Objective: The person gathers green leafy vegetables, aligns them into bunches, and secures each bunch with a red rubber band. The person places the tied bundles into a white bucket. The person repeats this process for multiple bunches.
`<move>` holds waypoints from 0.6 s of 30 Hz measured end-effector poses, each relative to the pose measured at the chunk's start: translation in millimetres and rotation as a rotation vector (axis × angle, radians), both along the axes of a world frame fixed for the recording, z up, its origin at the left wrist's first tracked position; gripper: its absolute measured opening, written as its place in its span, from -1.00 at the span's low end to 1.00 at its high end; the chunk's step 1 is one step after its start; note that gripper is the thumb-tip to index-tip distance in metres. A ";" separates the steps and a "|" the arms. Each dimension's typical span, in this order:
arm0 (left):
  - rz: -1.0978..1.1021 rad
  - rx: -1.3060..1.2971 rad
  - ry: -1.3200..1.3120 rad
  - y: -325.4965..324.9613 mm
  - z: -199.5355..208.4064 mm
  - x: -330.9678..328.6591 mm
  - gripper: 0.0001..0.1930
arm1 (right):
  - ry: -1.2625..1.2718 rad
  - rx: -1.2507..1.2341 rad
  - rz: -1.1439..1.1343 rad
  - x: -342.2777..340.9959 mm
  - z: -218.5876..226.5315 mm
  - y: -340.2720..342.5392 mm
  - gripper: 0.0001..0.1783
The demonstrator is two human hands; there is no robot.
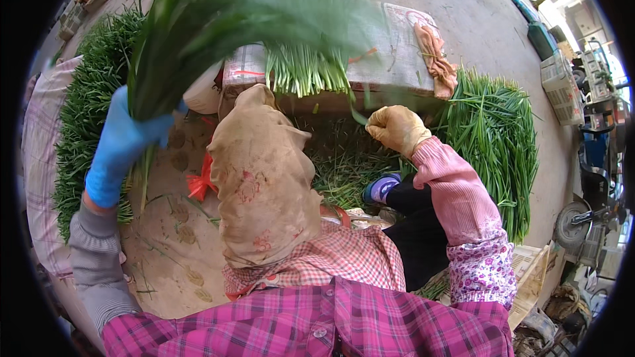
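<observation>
Magenta plaid shirt cloth (pixel 264 327) fills the near side, well in front of the sack-covered bench (pixel 403 33). Off the bench's left end, the blue-gloved left hand (pixel 129 135) is closed firmly around a bunch of chives (pixel 170 69), whose blurred leaves arch over the bench. Just in front of the bench's right half, the yellow-gloved right hand (pixel 399 127) has curled fingers beside a single leaf (pixel 358 116); whether they pinch it, I cannot tell. More chives (pixel 307 73) lie on the bench, pale stalk ends over its front edge. A peach rag (pixel 433 56) drapes its right end. A dense chive stack (pixel 92 119) stands left of the bench, a looser chive pile (pixel 493 139) right of it. Leaf scraps (pixel 350 168) litter the floor below its front.
</observation>
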State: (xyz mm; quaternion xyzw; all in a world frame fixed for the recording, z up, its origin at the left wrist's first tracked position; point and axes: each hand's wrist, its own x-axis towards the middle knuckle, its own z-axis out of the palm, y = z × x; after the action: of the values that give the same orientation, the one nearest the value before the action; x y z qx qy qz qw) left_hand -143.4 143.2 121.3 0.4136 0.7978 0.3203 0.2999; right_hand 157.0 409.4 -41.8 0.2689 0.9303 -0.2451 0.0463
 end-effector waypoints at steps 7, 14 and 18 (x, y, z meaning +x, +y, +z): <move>-0.352 0.553 -0.437 135.1 -26.7 -8.9 -0.57 | 0.703 -0.945 0.075 -96.8 69.9 51.9 -0.46; -0.189 0.547 -0.670 201.4 -121.6 6.9 -0.51 | 1.116 -0.690 -0.089 -228.9 82.7 92.2 -0.18; -0.107 0.427 -0.640 208.0 -164.2 -23.1 -0.47 | 0.909 -0.303 -0.300 -253.5 9.7 101.7 -0.11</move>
State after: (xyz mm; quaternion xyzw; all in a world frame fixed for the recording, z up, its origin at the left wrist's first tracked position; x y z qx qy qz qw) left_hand -166.5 351.3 -42.9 0.3869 0.5567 0.5758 0.4570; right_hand -96.5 511.0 -32.2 0.2559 0.7613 -0.4739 -0.3609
